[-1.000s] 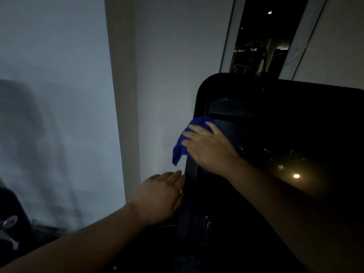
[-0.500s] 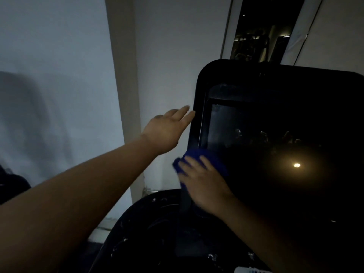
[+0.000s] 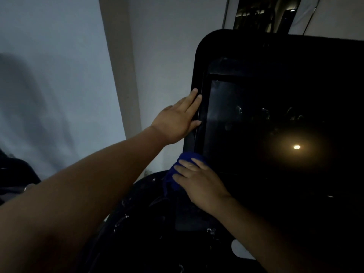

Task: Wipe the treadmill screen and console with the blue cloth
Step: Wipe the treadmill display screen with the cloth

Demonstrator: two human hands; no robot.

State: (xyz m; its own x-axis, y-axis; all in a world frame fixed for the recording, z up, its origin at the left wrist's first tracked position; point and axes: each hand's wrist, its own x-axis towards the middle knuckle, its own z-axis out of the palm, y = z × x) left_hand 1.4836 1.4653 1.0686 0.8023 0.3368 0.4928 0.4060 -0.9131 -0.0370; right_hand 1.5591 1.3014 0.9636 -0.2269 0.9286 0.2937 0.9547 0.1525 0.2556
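Left of the screen point(image 3: 246, 134) lies open air before the wall point(image 3: 49, 75); console point(image 3: 147, 223) crowds below.

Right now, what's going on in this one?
A person is wiping a treadmill's screen in a dim room. The right hand presses the blue cloth against the screen's lower left corner with flat fingers. The left hand rests open on the left edge of the console frame, apparently steadying it. A lamp reflection glows on the glass.
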